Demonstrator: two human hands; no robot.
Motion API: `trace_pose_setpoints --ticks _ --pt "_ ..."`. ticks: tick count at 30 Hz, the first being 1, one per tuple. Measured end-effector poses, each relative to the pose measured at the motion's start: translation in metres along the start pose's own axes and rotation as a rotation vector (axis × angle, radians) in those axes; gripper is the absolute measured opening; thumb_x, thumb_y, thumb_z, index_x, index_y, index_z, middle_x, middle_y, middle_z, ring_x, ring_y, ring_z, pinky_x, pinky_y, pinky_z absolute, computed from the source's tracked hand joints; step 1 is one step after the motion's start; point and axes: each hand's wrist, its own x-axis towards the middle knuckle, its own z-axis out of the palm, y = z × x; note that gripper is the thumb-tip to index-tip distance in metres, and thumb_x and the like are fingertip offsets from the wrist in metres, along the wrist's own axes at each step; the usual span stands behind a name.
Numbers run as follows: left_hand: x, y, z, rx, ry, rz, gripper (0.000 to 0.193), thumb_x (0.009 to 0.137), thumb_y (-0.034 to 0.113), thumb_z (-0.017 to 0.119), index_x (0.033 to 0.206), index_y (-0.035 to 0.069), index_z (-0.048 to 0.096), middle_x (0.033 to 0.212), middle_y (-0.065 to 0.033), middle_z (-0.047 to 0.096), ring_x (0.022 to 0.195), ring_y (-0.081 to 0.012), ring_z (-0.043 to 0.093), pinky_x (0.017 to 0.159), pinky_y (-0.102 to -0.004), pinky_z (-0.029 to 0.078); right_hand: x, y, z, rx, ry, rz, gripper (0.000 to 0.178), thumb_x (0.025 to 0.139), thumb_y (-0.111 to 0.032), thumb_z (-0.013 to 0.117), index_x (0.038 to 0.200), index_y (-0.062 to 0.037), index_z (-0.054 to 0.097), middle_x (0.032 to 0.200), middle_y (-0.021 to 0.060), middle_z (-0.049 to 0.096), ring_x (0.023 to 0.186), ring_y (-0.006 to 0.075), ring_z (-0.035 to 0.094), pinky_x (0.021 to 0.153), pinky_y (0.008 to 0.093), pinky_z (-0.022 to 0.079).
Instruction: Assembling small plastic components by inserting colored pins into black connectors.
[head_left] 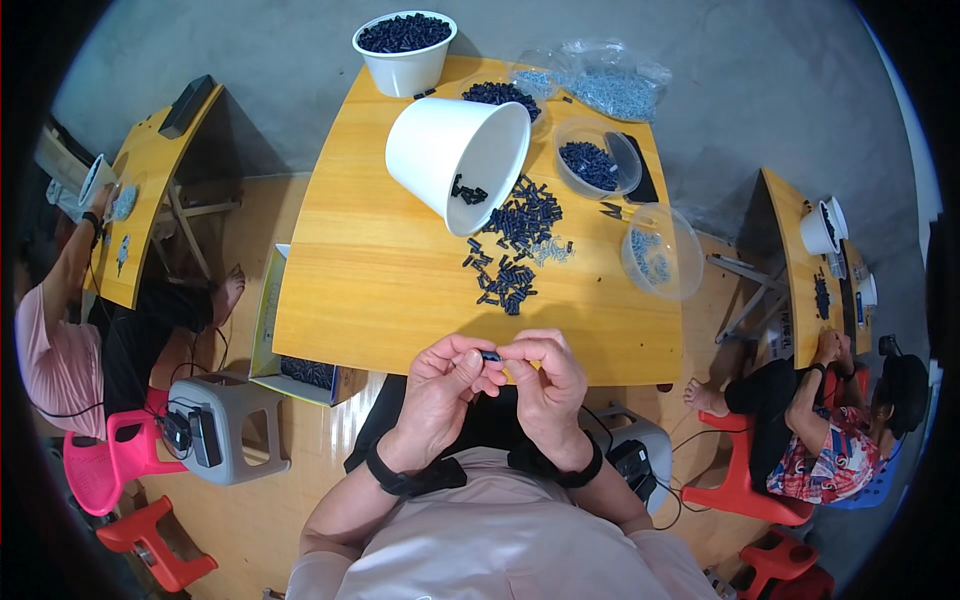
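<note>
Between my two hands, over the table's near edge, is a small black plastic piece. My left hand pinches it between thumb and fingers. My right hand is closed too, its fingertips meeting at the piece's right end; whether they hold a second tiny part is hidden. Beyond my hands lies a loose pile of small black pieces, with some small clear-blue parts along its right side. The white bucket lies tipped on its side, mouth toward the pile, a few black pieces inside.
A white tub full of black pieces stands at the back. Clear bowls, a bag of pale blue parts and yellow-handled snips lie right. A carton stands below left. Two people sit at side tables.
</note>
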Motion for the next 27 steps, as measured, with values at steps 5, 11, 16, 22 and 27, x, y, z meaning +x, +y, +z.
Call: trace_pose_setpoints --ticks 5,11,16,22,27 --pt "-0.002 0.001 0.004 0.040 0.004 -0.004 0.015 0.090 0.011 0.055 0.098 -0.001 0.059 0.083 -0.0118 0.065 0.073 -0.0169 0.064 0.065 -0.0266 0.053 0.000 0.000 0.002 0.019 0.061 0.019 0.009 0.080 0.006 0.060 0.086 -0.0018 0.061 0.083 0.0093 0.057 0.070 0.0178 0.057 0.062 0.0261 0.045" --pt "-0.004 -0.001 0.004 0.137 0.007 0.021 0.014 0.088 0.008 0.059 0.098 -0.002 0.060 0.084 -0.0124 0.066 0.072 -0.0172 0.065 0.065 -0.0271 0.054 0.002 -0.001 0.001 -0.074 0.072 -0.012 0.008 0.079 0.005 0.062 0.083 -0.0014 0.061 0.082 0.0097 0.057 0.069 0.0179 0.058 0.060 0.0263 0.046" --pt "-0.006 0.000 0.001 0.336 0.016 0.132 0.010 0.085 0.001 0.061 0.094 -0.003 0.061 0.077 -0.0124 0.066 0.067 -0.0161 0.065 0.061 -0.0263 0.054 0.000 -0.003 0.004 -0.158 0.059 -0.116 0.012 0.075 0.005 0.064 0.082 -0.0034 0.061 0.080 0.0085 0.057 0.067 0.0210 0.057 0.059 0.0288 0.046" --pt "-0.008 -0.005 -0.001 0.385 0.056 0.165 0.005 0.084 -0.002 0.060 0.089 -0.003 0.060 0.074 -0.0128 0.066 0.063 -0.0163 0.064 0.059 -0.0267 0.054 0.000 0.003 0.007 -0.380 0.081 -0.394 0.021 0.064 0.005 0.068 0.082 -0.0054 0.061 0.079 0.0070 0.057 0.065 0.0227 0.054 0.056 0.0309 0.044" --pt "-0.006 -0.008 -0.007 0.296 -0.008 0.097 0.005 0.084 -0.003 0.059 0.089 -0.003 0.059 0.075 -0.0131 0.066 0.063 -0.0162 0.064 0.058 -0.0260 0.054 -0.010 0.004 0.006 -0.223 0.068 -0.201 0.019 0.067 0.006 0.066 0.082 -0.0042 0.061 0.080 0.0078 0.057 0.065 0.0217 0.055 0.057 0.0294 0.045"
